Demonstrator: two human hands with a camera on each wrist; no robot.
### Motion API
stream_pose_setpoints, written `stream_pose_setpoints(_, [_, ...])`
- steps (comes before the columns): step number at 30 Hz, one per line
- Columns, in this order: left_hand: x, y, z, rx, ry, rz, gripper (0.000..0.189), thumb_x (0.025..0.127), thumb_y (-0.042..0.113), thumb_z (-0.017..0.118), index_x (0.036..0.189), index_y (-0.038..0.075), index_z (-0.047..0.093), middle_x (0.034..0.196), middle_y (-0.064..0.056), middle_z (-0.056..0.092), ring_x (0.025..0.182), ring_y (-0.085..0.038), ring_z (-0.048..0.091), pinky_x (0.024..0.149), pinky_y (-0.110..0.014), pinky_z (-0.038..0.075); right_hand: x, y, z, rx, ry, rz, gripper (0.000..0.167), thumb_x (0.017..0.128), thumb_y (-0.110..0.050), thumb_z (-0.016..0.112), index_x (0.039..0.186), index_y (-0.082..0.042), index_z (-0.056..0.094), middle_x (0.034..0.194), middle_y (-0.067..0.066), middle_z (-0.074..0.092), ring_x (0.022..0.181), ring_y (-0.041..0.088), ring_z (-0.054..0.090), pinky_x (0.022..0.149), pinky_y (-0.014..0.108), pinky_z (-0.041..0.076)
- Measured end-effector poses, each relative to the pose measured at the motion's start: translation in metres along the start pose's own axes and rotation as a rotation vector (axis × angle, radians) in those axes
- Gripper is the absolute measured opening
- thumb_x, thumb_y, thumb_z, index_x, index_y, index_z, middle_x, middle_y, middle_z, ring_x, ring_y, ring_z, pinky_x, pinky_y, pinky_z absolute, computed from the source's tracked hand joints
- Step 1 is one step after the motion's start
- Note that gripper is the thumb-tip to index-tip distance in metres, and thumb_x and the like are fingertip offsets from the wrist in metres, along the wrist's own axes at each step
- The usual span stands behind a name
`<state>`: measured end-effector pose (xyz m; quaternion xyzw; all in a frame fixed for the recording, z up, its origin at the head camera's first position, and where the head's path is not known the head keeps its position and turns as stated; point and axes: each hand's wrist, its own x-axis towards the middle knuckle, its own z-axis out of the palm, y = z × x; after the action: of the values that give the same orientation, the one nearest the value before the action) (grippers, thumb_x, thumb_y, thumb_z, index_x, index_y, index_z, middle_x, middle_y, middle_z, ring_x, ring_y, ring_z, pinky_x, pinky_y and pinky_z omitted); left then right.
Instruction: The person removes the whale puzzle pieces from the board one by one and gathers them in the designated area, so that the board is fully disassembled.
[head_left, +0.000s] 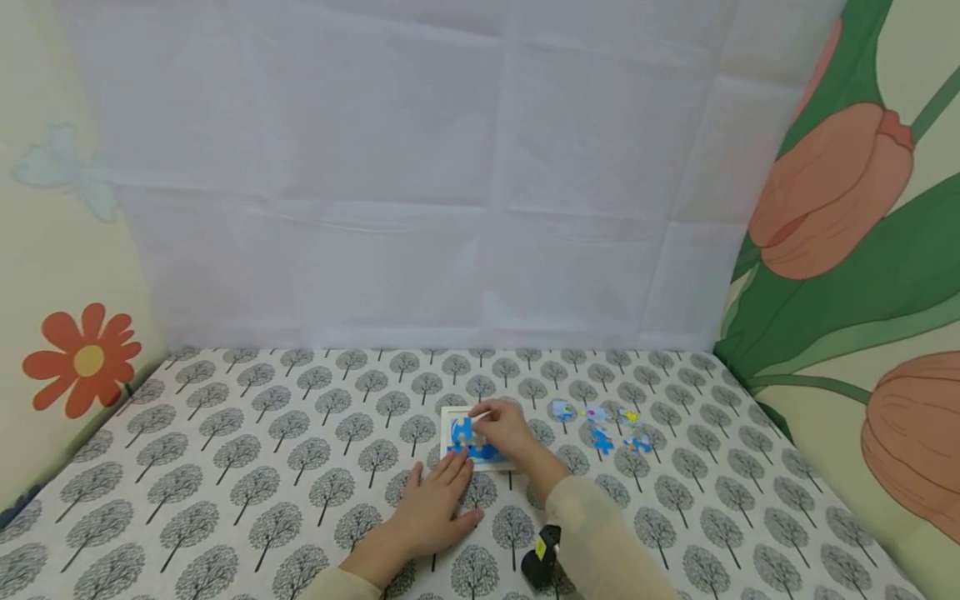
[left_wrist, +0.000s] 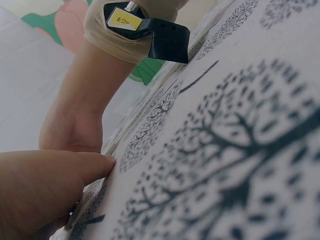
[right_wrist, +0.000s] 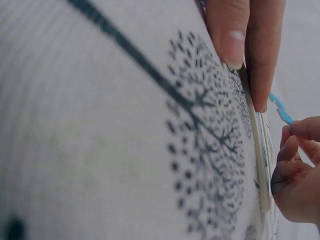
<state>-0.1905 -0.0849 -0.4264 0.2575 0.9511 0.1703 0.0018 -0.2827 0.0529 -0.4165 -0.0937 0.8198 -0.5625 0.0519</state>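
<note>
A small jigsaw puzzle tray [head_left: 446,427] with a pale rim lies on the cloth, blue pieces fitted inside it. My right hand [head_left: 504,432] is over the tray's right side and covers part of it. In the right wrist view its thumb and finger pinch a light blue puzzle piece [right_wrist: 281,109], tilted above the tray. My left hand [head_left: 433,510] lies with fingers extended at the tray's lower left, fingertips on its near edge. The left wrist view shows only part of the left hand, beside the cloth.
Several loose puzzle pieces [head_left: 597,414] lie right of the tray, among them a blue piece [head_left: 602,442] and one with a yellow sun [head_left: 630,415]. A black device [head_left: 542,558] is strapped at the right wrist. A tree-print cloth [head_left: 247,500] covers the table; a white sheet [head_left: 420,167] hangs behind.
</note>
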Motion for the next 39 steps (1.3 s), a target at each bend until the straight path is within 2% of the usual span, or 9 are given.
stream_pose_setpoints(5, [-0.002,0.0,-0.001,-0.003,0.006,-0.006,0.067,0.084,0.044,0.047,0.13,-0.003,0.034,0.139,-0.016,0.021,0.125,-0.031,0.018,0.09,-0.063,0.009,0.0,-0.003,-0.003,0.04,0.006,0.035,0.013,0.078,-0.002,0.058,0.091,-0.001,0.062,0.072,0.003,0.053,0.053,0.011,0.044,0.051,0.023,0.041])
stream_pose_setpoints(11, [-0.004,0.0,-0.002,-0.006,0.009,-0.011,0.067,0.084,0.043,0.048,0.13,-0.003,0.034,0.138,-0.016,0.022,0.125,-0.031,0.019,0.09,-0.063,0.01,-0.001,-0.001,-0.011,0.062,0.021,0.088,0.014,0.078,-0.004,0.059,0.091,-0.002,0.062,0.072,0.004,0.056,0.054,0.012,0.045,0.051,0.023,0.041])
stream_pose_setpoints(19, [-0.002,0.0,0.0,-0.012,0.001,-0.008,0.067,0.084,0.044,0.047,0.131,-0.002,0.033,0.138,-0.016,0.022,0.125,-0.031,0.018,0.091,-0.062,0.009,-0.008,0.002,-0.039,0.069,0.008,0.097,0.018,0.082,-0.008,0.057,0.098,-0.003,0.061,0.081,0.005,0.056,0.06,0.014,0.046,0.052,0.026,0.04])
stream_pose_setpoints(24, [-0.001,0.0,0.001,-0.009,0.013,-0.012,0.067,0.084,0.044,0.047,0.131,-0.002,0.032,0.138,-0.015,0.022,0.125,-0.03,0.018,0.091,-0.062,0.008,-0.007,0.006,-0.054,0.09,0.033,0.127,0.017,0.083,-0.007,0.056,0.099,-0.003,0.061,0.078,0.004,0.055,0.054,0.012,0.041,0.05,0.024,0.037])
stream_pose_setpoints(29, [-0.002,0.002,0.001,-0.018,0.014,-0.007,0.067,0.084,0.043,0.048,0.131,-0.002,0.033,0.138,-0.016,0.021,0.125,-0.03,0.018,0.091,-0.062,0.008,-0.013,0.012,-0.068,0.094,0.048,0.087,0.018,0.083,-0.004,0.054,0.099,0.0,0.06,0.07,0.005,0.053,0.048,0.012,0.034,0.046,0.025,0.031])
stream_pose_setpoints(39, [-0.004,0.003,-0.003,-0.02,0.007,0.003,0.067,0.084,0.042,0.048,0.131,-0.002,0.033,0.138,-0.016,0.021,0.125,-0.03,0.018,0.091,-0.061,0.008,-0.019,0.02,-0.092,0.097,0.101,0.141,0.017,0.081,-0.003,0.055,0.097,0.0,0.059,0.075,0.006,0.055,0.053,0.013,0.041,0.047,0.023,0.033])
